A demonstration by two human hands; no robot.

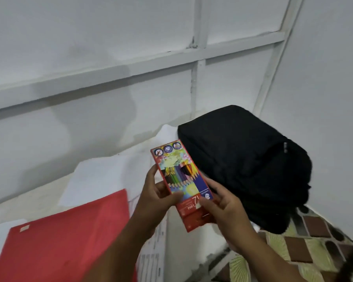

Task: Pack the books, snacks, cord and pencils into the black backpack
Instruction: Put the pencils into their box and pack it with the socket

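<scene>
Flat red cardboard box of coloured pencils point(181, 185) pinched between both hands: left hand point(157, 195) curled round its left edge, thumb across the front; right hand point(222, 206) gripping the lower right corner. Black fabric backpack point(247, 165) just beyond the fingertips, seemingly zipped. Risk: dropping the box when freeing a hand for the zip.

Red sheet point(65, 241) lies lower left, partly over white papers point(102, 180). Patterned cloth point(306, 251) at lower right. Grey panelled wall point(110, 58) behind.
</scene>
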